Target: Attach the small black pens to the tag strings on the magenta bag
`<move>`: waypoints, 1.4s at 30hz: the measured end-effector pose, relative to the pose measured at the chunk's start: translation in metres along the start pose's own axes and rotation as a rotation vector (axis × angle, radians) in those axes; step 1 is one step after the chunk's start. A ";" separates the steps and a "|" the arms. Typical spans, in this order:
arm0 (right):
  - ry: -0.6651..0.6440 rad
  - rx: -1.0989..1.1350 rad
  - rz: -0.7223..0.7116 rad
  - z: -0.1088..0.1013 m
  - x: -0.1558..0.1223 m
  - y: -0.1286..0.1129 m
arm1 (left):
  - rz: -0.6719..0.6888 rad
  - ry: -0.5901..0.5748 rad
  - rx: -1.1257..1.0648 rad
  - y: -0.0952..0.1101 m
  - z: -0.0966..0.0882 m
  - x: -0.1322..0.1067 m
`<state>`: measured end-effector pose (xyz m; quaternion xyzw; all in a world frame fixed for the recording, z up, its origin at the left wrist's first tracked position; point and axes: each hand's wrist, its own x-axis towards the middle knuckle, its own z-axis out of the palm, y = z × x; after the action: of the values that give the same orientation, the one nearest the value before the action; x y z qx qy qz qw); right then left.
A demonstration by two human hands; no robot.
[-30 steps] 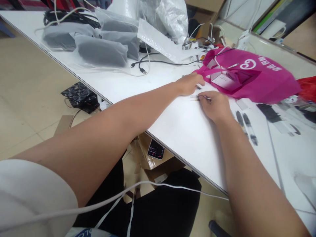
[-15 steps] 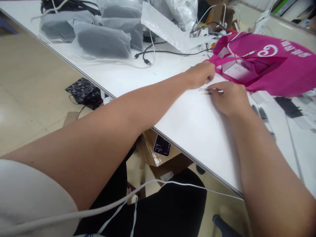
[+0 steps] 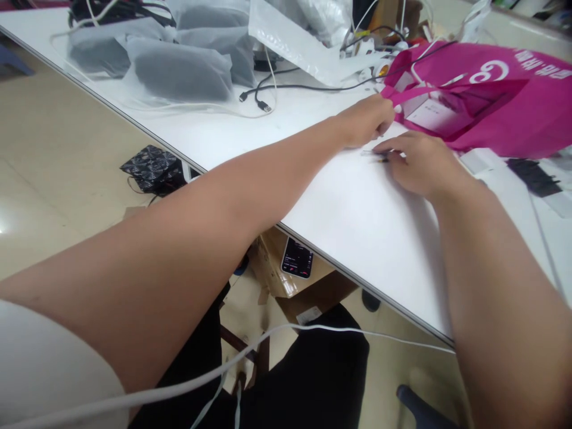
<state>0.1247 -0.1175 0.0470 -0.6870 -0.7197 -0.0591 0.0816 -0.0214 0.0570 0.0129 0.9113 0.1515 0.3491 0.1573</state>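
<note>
Slender pieces (image 3: 379, 159): right there at the right fingertips, on or just above the desk (image 3: 348, 202), I can't tell which; too small for me to name or count.
Long axis: roughly sideways in my view, free ends poking left out of the grip, toward the space just short of my left hand (image 3: 367, 122).
Nearer hand: my right hand (image 3: 422, 164), clearly, since it has the pieces; the left sits just beside, beyond those free ends.
Right fingers: thumb and index pinching the pieces at the tips, a small gap showing behind the pinch.
Left fingers: curled inward and turned from me, so I can't tell whether they have anything.
Pink bag (image 3: 536, 116): lying just past both hands, its handle (image 3: 413, 93) right by the left knuckles; touching or apart, I can't call it.
</note>
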 end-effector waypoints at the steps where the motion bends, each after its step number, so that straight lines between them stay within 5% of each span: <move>1: 0.004 -0.001 -0.014 0.002 0.001 0.004 | 0.012 -0.058 0.050 0.000 0.000 0.000; 5: 0.023 -0.003 -0.065 0.009 0.004 0.018 | -0.005 -0.153 0.100 -0.006 0.000 -0.002; 12: 0.103 0.028 0.018 0.024 0.013 0.029 | -0.155 0.172 -0.345 -0.004 -0.006 -0.009; 17: 0.053 0.049 -0.074 0.022 0.012 0.019 | -0.232 0.157 -0.384 0.006 -0.009 -0.009; 26: 0.085 0.057 0.109 0.020 0.011 0.003 | -0.267 0.234 -0.399 0.019 -0.012 -0.006; 37: 0.143 0.232 0.289 0.019 0.011 -0.024 | -0.203 0.000 -0.081 0.012 0.000 -0.004; 42: 0.209 0.324 0.322 0.020 0.010 -0.030 | -0.210 0.022 -0.122 0.013 0.007 -0.006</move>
<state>0.0936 -0.1053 0.0302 -0.7608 -0.5888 -0.0002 0.2731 -0.0193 0.0419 0.0093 0.8753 0.2260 0.3493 0.2465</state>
